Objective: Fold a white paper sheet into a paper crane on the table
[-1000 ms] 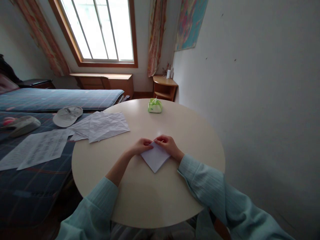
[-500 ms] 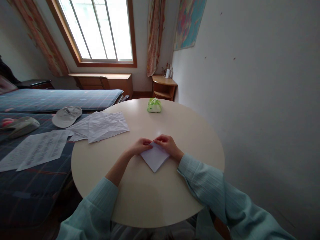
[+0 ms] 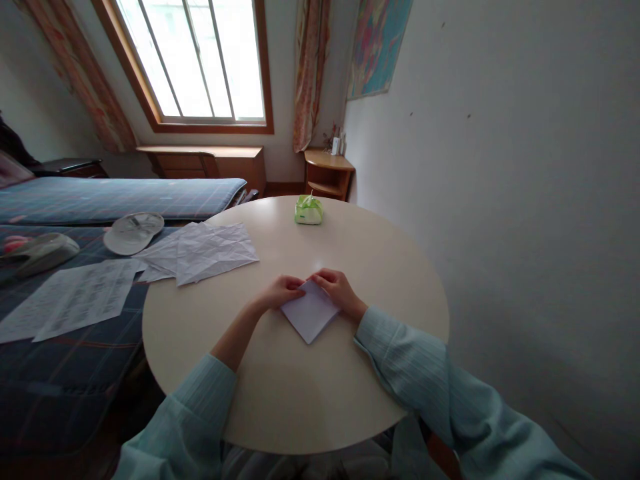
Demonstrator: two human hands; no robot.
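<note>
A white sheet of paper folded into a diamond shape (image 3: 311, 316) lies on the round cream table (image 3: 280, 393), one corner pointing toward me. My left hand (image 3: 284, 292) is closed on its upper left edge, thumb over the top. On the upper right edge, my right hand (image 3: 334, 288) pinches the paper close to the far corner. The fingertips of both hands nearly meet there. Fingers partly hide the far corner, so the fold underneath does not show.
Creased white sheets (image 3: 217, 252) overlap the table's left edge. A green tissue pack (image 3: 309, 210) stands at the far side. Left of the table, a plaid bed (image 3: 75, 373) holds printed sheets (image 3: 85, 297) and a light cap (image 3: 134, 233). A white wall (image 3: 525, 233) rises on the right.
My right fingers have shifted slightly at the far corner, showing a little more of the paper's tip. My left hand and the paper look almost unmoved.
</note>
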